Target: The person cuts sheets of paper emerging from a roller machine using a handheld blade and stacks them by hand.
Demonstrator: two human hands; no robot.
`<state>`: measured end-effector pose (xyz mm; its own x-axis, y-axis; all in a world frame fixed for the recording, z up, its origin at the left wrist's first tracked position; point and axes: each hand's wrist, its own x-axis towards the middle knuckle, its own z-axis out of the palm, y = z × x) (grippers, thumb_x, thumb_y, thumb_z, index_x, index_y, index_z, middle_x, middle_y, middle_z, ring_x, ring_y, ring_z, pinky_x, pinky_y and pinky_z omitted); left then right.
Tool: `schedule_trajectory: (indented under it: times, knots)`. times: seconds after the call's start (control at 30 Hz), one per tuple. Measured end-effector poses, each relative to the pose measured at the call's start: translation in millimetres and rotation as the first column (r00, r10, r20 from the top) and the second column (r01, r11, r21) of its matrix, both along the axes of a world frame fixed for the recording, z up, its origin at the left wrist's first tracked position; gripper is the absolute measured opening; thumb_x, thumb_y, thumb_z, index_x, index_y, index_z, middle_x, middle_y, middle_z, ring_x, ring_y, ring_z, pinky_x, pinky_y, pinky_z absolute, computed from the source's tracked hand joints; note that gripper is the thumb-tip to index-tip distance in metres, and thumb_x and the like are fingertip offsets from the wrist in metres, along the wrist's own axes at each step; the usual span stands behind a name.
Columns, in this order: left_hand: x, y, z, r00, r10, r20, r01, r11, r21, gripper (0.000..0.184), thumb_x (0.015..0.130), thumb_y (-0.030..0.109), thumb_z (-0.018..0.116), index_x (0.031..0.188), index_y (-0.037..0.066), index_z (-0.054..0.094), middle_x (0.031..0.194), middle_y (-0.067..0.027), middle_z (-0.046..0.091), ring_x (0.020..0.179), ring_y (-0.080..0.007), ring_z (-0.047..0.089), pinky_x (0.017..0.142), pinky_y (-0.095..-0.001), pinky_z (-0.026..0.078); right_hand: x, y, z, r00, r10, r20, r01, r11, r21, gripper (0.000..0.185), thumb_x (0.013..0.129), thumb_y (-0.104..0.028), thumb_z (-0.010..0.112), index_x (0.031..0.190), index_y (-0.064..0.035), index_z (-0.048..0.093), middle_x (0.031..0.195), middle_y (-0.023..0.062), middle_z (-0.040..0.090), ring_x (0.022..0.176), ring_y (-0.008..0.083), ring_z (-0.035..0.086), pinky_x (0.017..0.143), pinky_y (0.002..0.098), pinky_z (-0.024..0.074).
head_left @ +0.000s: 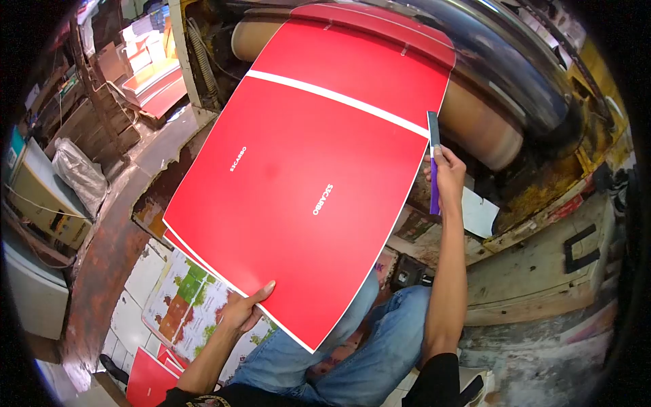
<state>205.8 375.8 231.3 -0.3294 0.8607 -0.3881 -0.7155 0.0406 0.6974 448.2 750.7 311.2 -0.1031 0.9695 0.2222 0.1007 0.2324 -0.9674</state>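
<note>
A large red printed sheet (271, 224) with white edges, a white cross stripe and small white lettering slopes up from my lap. Its far end lies against a roller of the machine. My left hand (243, 311) pinches its lower left edge, thumb on top and fingers underneath. Beside the sheet's right edge, my right hand (449, 171) is closed round a long narrow strip-like tool (435, 136), dark at the top and purple at the bottom. The tool stands close to the end of the white stripe; whether it touches the sheet I cannot tell.
A shiny metal cylinder (522, 74) and a brown roller (485, 129) run across the far side. More red sheets (148, 381) lie on the floor at lower left, near a colourful printed sheet (193, 292). A worn grey-green panel (529, 271) stands at right.
</note>
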Motion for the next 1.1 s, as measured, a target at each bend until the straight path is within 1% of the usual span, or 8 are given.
schedule_trajectory:
  times: [0.13, 0.2, 0.23, 0.33, 0.67, 0.73, 0.87, 1.1]
  knots:
    - [-5, -17, -3, 0.998, -0.066, 0.002, 0.066, 0.994, -0.086, 0.040, 0.089, 0.003, 0.064, 0.126, -0.002, 0.047, 0.120, -0.0173, 0.059, 0.107, -0.0237, 0.062, 0.087, -0.0353, 0.058, 2, 5, -14, 0.999, -0.030, 0.020, 0.031, 0.999, -0.033, 0.034, 0.096, -0.020, 0.054, 0.119, 0.0040, 0.059, 0.080, 0.0100, 0.067, 0.055, 0.0107, 0.058, 0.049, 0.0241, 0.0458]
    - [0, -20, -6, 0.997, 0.040, -0.063, -0.049, 0.987, -0.154, 0.049, 0.088, 0.013, 0.067, 0.129, 0.000, 0.043, 0.113, -0.0168, 0.061, 0.076, -0.0200, 0.068, 0.044, -0.0265, 0.054, 6, 1, -17, 0.999, -0.016, 0.033, 0.017, 0.999, -0.041, 0.034, 0.096, -0.020, 0.054, 0.119, 0.0044, 0.059, 0.078, 0.0098, 0.066, 0.054, 0.0108, 0.058, 0.048, 0.0242, 0.0455]
    - [-12, -31, -11, 0.995, -0.098, -0.034, 0.093, 0.987, -0.131, 0.051, 0.088, 0.008, 0.065, 0.133, 0.001, 0.040, 0.123, -0.0173, 0.056, 0.103, -0.0261, 0.064, 0.077, -0.0368, 0.059, 9, -6, -15, 0.996, 0.024, 0.088, -0.018, 0.998, -0.067, 0.034, 0.096, -0.020, 0.054, 0.119, 0.0047, 0.059, 0.077, 0.0095, 0.066, 0.052, 0.0108, 0.057, 0.046, 0.0240, 0.0450]
    - [-17, -45, -14, 0.996, -0.090, 0.011, 0.091, 0.989, -0.118, 0.054, 0.088, 0.005, 0.064, 0.135, 0.002, 0.039, 0.129, -0.0167, 0.053, 0.118, -0.0295, 0.055, 0.097, -0.0445, 0.050, 15, -20, -6, 0.982, 0.097, 0.160, -0.079, 0.990, -0.115, 0.034, 0.096, -0.020, 0.054, 0.119, 0.0052, 0.058, 0.075, 0.0089, 0.065, 0.050, 0.0105, 0.056, 0.045, 0.0233, 0.0437]
    - [-30, -86, -12, 0.999, -0.033, 0.017, 0.036, 0.983, -0.179, 0.049, 0.087, 0.002, 0.065, 0.131, 0.000, 0.043, 0.125, -0.0166, 0.056, 0.113, -0.0263, 0.059, 0.094, -0.0392, 0.053, 6, -54, -29, 0.915, 0.330, 0.232, -0.281, 0.934, -0.221, 0.020, 0.092, -0.014, 0.056, 0.101, 0.0020, 0.064, 0.066, 0.0043, 0.061, 0.048, 0.0096, 0.054, 0.044, 0.0260, 0.0432]
    - [-35, -99, -13, 0.997, -0.067, 0.048, 0.075, 0.982, -0.174, 0.050, 0.087, 0.001, 0.065, 0.132, 0.000, 0.043, 0.126, -0.0170, 0.055, 0.114, -0.0268, 0.058, 0.095, -0.0398, 0.052, 17, -54, -26, 0.933, 0.057, 0.354, -0.095, 0.991, 0.090, 0.015, 0.089, -0.010, 0.061, 0.096, 0.0020, 0.065, 0.060, 0.0010, 0.059, 0.049, 0.0085, 0.055, 0.045, 0.0251, 0.0431]
    - [-36, -117, -14, 0.995, -0.038, 0.094, 0.059, 0.971, -0.233, 0.056, 0.086, 0.001, 0.066, 0.134, 0.001, 0.039, 0.126, -0.0173, 0.054, 0.113, -0.0283, 0.059, 0.092, -0.0413, 0.054, 12, -57, -6, 0.725, -0.530, 0.439, -0.091, 0.558, 0.825, 0.036, 0.081, -0.007, 0.069, 0.115, -0.0073, 0.059, 0.098, 0.0079, 0.064, 0.070, 0.0259, 0.066, 0.062, 0.0354, 0.0551]
    - [-29, -127, 4, 0.977, 0.133, -0.165, -0.171, 0.955, -0.243, 0.061, 0.084, 0.000, 0.068, 0.135, 0.002, 0.034, 0.125, -0.0163, 0.054, 0.112, -0.0260, 0.059, 0.092, -0.0404, 0.054, -8, -26, -30, 0.603, -0.140, 0.785, -0.529, 0.666, 0.525, 0.062, 0.067, 0.000, 0.066, 0.124, -0.0251, 0.061, 0.132, 0.0054, 0.057, 0.087, 0.0287, 0.068, 0.072, 0.0382, 0.0574]
